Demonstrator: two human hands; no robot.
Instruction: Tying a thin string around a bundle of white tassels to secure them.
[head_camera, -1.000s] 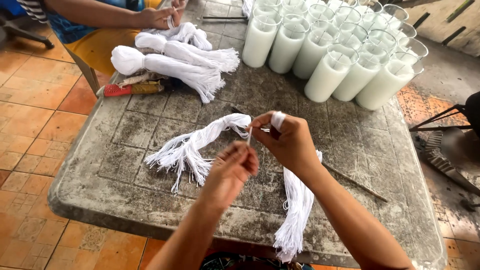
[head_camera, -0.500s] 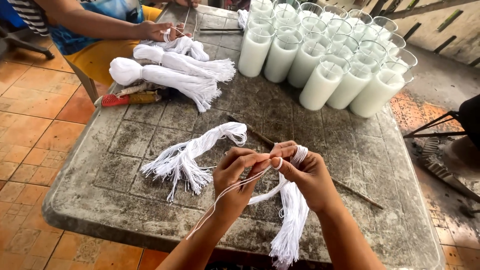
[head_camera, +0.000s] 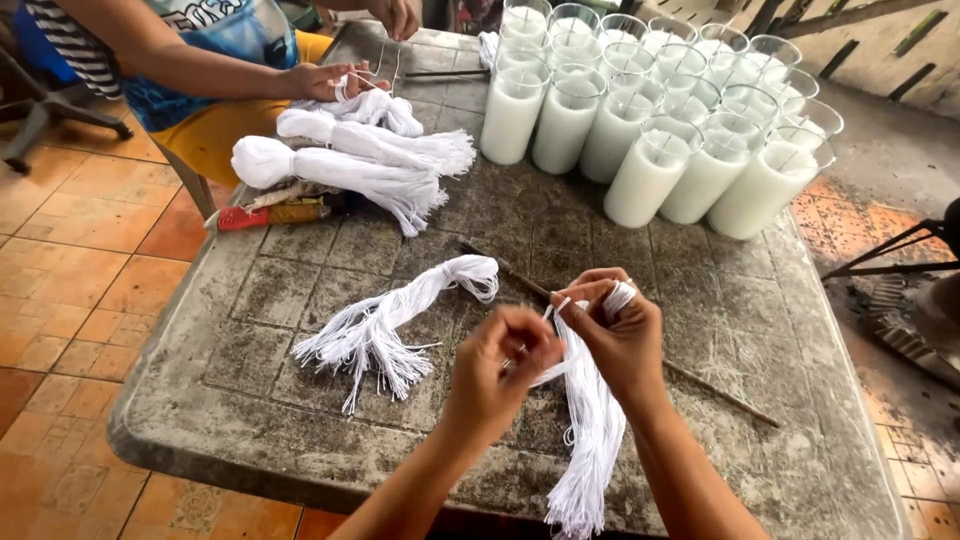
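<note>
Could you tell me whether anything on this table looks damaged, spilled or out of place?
Nothing is spilled or tipped. The table is stained and worn, and the loose string bundle lies frayed and splayed at one end. The glass candles stand upright in neat rows.

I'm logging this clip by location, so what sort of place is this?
Probably a small candle-making workshop, seemingly semi-outdoors. Rows of wax-filled glass jars stand on a wax-stained table, bundles of white wick string lie beside them, and the right hand holds another bundle.
</note>
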